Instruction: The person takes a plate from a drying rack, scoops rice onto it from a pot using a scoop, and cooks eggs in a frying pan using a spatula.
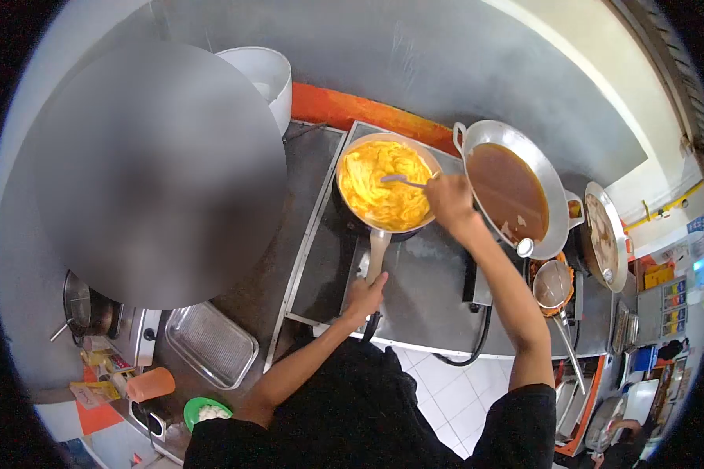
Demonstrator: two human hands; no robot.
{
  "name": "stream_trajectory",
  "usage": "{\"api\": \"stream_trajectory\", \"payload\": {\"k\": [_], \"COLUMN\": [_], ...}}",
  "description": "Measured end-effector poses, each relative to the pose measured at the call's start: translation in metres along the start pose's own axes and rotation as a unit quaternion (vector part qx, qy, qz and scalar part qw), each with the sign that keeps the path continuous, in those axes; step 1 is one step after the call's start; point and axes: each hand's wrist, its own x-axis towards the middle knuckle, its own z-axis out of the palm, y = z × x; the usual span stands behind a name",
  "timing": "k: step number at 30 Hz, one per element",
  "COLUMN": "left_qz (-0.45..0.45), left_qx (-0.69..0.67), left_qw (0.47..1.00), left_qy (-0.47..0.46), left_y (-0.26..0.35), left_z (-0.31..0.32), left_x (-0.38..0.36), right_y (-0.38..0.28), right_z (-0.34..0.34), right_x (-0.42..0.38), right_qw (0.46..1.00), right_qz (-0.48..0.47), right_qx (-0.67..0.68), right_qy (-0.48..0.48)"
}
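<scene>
A frying pan [379, 252] with a pale handle sits on the stove. My left hand [365, 297] is closed around the end of that handle. Soft yellow scrambled eggs [371, 199] fill the pan, folded and wet-looking. My right hand [451, 202] grips a greyish spatula [396, 179], whose tip rests in the middle of the eggs. Part of the spatula's handle is hidden inside my fingers.
To the right stand a large wok [557, 207] of brown liquid, another wok [619, 258] and a strainer [553, 283]. On the left are a glass baking dish [211, 344], an orange cup [150, 384] and a green plate [192, 414]. A white tub [283, 94] stands behind.
</scene>
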Motion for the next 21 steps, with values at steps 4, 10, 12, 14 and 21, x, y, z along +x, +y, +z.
{"api": "stream_trajectory", "payload": {"k": [4,10,12,14,21], "left_qz": [0.063,0.097,0.085,0.060,0.060], "left_qx": [0.040,0.094,0.108,0.062,-0.041], "left_qw": [0.997,0.991,0.990,0.996,0.986], "left_qy": [0.022,-0.004,-0.005,-0.031,-0.150], "left_y": [-0.008,-0.014,-0.013,-0.019,-0.050], "left_z": [0.000,-0.005,-0.007,-0.007,-0.038], "left_x": [0.003,0.011,0.009,0.016,0.016], "right_y": [0.025,0.034,0.030,0.015,-0.077], "right_z": [-0.078,-0.131,-0.109,-0.088,-0.081], "right_x": [-0.023,-0.041,-0.036,-0.025,-0.013], "right_qw": [0.997,0.994,0.992,0.986,0.986], "right_qz": [0.052,0.028,-0.009,-0.031,-0.047], "right_qx": [0.060,0.074,0.073,0.062,0.072], "right_qy": [-0.021,-0.079,-0.106,-0.154,-0.139]}}
